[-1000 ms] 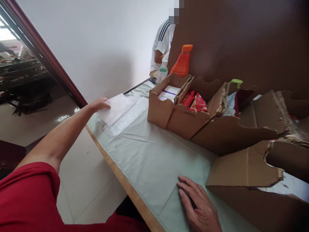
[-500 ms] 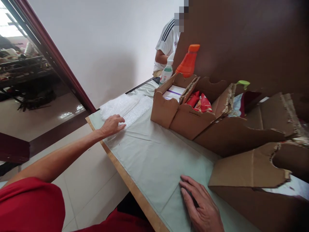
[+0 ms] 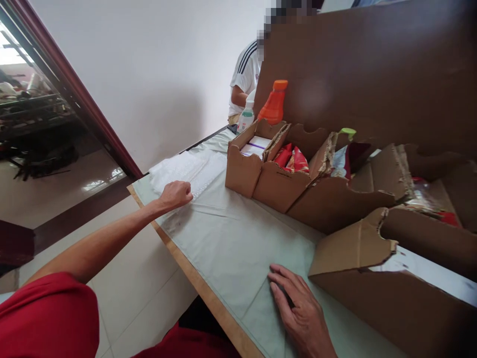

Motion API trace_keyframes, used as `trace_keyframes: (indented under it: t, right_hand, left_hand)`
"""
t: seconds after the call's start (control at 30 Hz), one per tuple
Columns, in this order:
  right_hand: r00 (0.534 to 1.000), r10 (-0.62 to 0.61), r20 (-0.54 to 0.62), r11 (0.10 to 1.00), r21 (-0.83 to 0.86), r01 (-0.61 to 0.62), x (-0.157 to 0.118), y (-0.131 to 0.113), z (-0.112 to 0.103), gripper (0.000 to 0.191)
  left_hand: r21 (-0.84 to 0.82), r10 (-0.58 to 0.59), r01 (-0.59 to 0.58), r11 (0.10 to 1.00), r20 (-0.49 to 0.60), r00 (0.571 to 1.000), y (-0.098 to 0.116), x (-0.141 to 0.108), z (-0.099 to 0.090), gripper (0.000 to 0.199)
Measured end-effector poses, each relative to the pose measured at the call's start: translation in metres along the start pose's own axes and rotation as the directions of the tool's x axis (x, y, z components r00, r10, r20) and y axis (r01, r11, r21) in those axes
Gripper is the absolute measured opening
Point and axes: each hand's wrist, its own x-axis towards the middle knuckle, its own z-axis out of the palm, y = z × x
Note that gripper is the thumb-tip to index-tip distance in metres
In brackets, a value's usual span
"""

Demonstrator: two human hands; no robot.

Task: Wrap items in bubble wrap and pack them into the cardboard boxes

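Observation:
My left hand (image 3: 176,194) reaches to the far left part of the table, its fingers curled closed at the near edge of a bubble wrap sheet (image 3: 203,171). Whether a fold of the wrap is between those fingers is hidden. Near the front, my right hand (image 3: 298,306) lies on the pale green tablecloth (image 3: 238,248) with its fingers apart and nothing in it. Just right of it stands a cardboard box (image 3: 346,243) with a torn, wavy edge.
Cardboard bins (image 3: 283,186) line the table's far side, holding white boxes (image 3: 257,145) and red packets (image 3: 294,159). Behind them are an orange bottle (image 3: 274,104), a clear bottle (image 3: 246,119) and a tall cardboard panel (image 3: 354,69). A person in a white shirt (image 3: 244,69) sits beyond.
My left hand's fingers have curled closed at the bubble wrap; before, they were spread over it. My right hand keeps its place on the cloth. The view has shifted slightly right.

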Motion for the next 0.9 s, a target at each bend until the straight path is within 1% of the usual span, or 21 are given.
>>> trace_keyframes:
  t: [0.13, 0.2, 0.27, 0.37, 0.43, 0.5, 0.53, 0.6, 0.67, 0.7, 0.73, 0.8, 0.87, 0.9]
  right_hand:
    - [0.989, 0.145, 0.013, 0.981, 0.126, -0.146, 0.006, -0.012, -0.001, 0.025]
    - [0.98, 0.184, 0.072, 0.954, 0.226, -0.196, 0.015, -0.024, 0.0, 0.025]
    - [0.963, 0.206, 0.176, 0.909, 0.329, -0.255, 0.028, -0.038, 0.005, 0.025]
    - [0.91, 0.239, 0.338, 0.838, 0.402, -0.369, 0.052, -0.051, 0.018, 0.031]
    - [0.88, 0.256, 0.4, 0.818, 0.395, -0.418, 0.068, -0.054, 0.03, 0.035]
    - [0.87, 0.266, 0.415, 0.832, 0.357, -0.425, 0.085, -0.054, 0.042, 0.036]
    - [0.875, 0.26, 0.409, 0.854, 0.326, -0.406, 0.093, -0.055, 0.048, 0.035]
    - [0.904, 0.218, 0.369, 0.916, 0.242, -0.32, 0.108, -0.059, 0.059, 0.033]
    - [0.935, 0.118, 0.335, 0.971, 0.158, -0.179, 0.122, -0.068, 0.069, 0.036]
    - [0.941, 0.052, 0.334, 0.987, 0.124, -0.098, 0.128, -0.074, 0.075, 0.039]
    - [0.937, -0.016, 0.348, 0.995, 0.096, -0.019, 0.133, -0.081, 0.081, 0.044]
    - [0.906, -0.132, 0.402, 0.991, 0.049, 0.123, 0.14, -0.096, 0.093, 0.053]
    - [0.874, -0.183, 0.451, 0.978, -0.009, 0.21, 0.146, -0.107, 0.107, 0.06]
    - [0.866, -0.187, 0.463, 0.971, -0.046, 0.234, 0.148, -0.111, 0.113, 0.059]
  left_hand:
    - [-0.051, 0.014, -0.016, 0.999, -0.043, 0.999, 0.017, -0.012, -0.026, 0.015]
    - [-0.078, 0.032, -0.036, 0.996, -0.046, 0.998, 0.024, -0.015, -0.031, 0.014]
    - [-0.103, 0.059, -0.062, 0.993, -0.03, 0.998, 0.03, -0.018, -0.03, 0.013]
    - [-0.127, 0.108, -0.108, 0.986, -0.004, 0.994, 0.033, -0.023, -0.02, 0.015]
    - [-0.125, 0.127, -0.129, 0.984, -0.023, 0.992, 0.028, -0.026, -0.013, 0.019]
    - [-0.107, 0.134, -0.141, 0.984, -0.072, 0.988, 0.018, -0.028, -0.007, 0.024]
    - [-0.096, 0.142, -0.151, 0.984, -0.095, 0.985, 0.012, -0.028, -0.004, 0.026]
    - [-0.078, 0.177, -0.187, 0.979, -0.115, 0.977, -0.001, -0.028, 0.005, 0.029]
    - [-0.068, 0.226, -0.234, 0.97, -0.108, 0.968, -0.013, -0.027, 0.016, 0.034]
    - [-0.065, 0.245, -0.253, 0.965, -0.103, 0.964, -0.019, -0.026, 0.022, 0.036]
    - [-0.063, 0.259, -0.266, 0.962, -0.1, 0.961, -0.024, -0.025, 0.028, 0.036]
    - [-0.057, 0.269, -0.276, 0.96, -0.107, 0.957, -0.034, -0.022, 0.038, 0.034]
    - [-0.052, 0.267, -0.275, 0.96, -0.126, 0.955, -0.043, -0.019, 0.046, 0.033]
    - [-0.05, 0.265, -0.274, 0.961, -0.137, 0.955, -0.047, -0.017, 0.048, 0.033]
